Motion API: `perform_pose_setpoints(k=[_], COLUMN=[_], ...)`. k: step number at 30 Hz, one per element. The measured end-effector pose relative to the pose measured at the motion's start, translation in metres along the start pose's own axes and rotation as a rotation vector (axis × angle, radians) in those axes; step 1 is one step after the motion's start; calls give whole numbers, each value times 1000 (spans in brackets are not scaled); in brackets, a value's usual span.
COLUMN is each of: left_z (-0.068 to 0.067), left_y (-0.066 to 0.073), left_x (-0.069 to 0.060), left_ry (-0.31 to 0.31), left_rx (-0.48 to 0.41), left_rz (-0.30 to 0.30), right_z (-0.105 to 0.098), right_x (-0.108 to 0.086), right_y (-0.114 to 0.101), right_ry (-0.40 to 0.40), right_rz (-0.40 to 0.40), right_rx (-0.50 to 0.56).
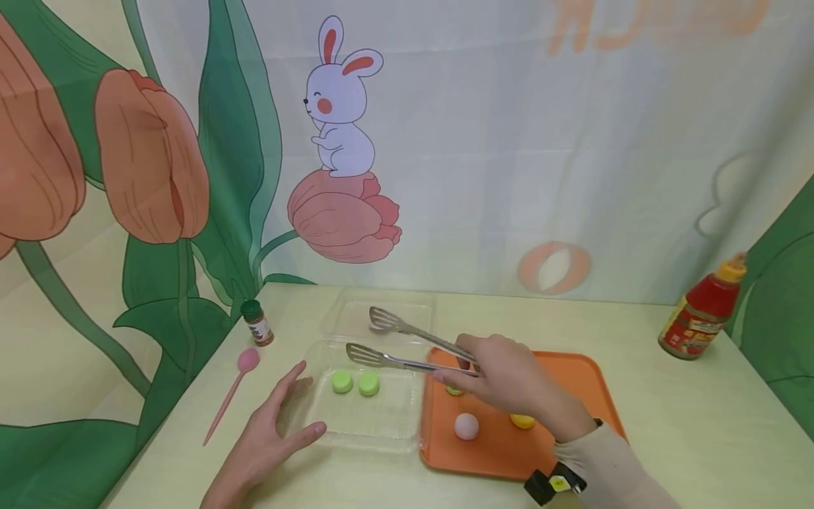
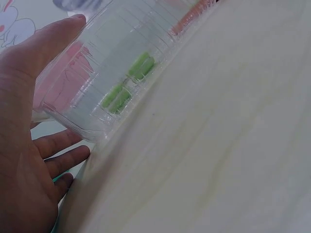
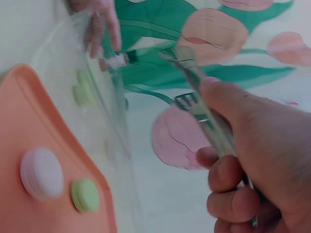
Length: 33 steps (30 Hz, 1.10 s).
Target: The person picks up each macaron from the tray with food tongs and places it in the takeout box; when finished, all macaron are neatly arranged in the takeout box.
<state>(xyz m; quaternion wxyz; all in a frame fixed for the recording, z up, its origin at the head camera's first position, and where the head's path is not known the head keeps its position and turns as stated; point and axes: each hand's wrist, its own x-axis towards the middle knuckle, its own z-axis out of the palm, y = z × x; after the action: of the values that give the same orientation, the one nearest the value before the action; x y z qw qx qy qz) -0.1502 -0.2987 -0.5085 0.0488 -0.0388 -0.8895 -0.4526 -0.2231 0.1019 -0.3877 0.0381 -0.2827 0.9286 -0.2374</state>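
Observation:
My right hand grips metal tongs over the left part of an orange tray. The tong ends are spread, with nothing between them, above a clear plastic container and its lid. Inside the container sit two green macarons, side by side. On the tray lie a pale pink macaron, a green macaron and a yellow one, partly hidden by my right hand. At the container's left side is my left hand, thumb and fingers spread; whether it touches the wall I cannot tell.
A pink spoon lies at the table's left, near a small green-capped bottle. The container's clear lid lies open behind it. At the far right stands a red sauce bottle. A printed curtain hangs behind the table.

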Motion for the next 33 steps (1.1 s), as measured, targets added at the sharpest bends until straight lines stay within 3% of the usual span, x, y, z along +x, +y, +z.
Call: perform_pose_setpoints(k=[6, 14, 22, 33], left_z=[-2, -2, -3, -2], left_y=[-1, 0, 0, 0], left_x=[-2, -2, 0, 0], left_ry=[3, 2, -2, -13], left_rx=[10, 11, 12, -5], left_rz=[5, -1, -15, -16], right_z=[-23, -37, -31, -5], right_x=[-28, -57, -68, -77], right_y=[21, 52, 75, 100], right_ry=[158, 228, 162, 57], right_rz=[32, 88, 144, 144], right_rx=[53, 29, -18, -7])
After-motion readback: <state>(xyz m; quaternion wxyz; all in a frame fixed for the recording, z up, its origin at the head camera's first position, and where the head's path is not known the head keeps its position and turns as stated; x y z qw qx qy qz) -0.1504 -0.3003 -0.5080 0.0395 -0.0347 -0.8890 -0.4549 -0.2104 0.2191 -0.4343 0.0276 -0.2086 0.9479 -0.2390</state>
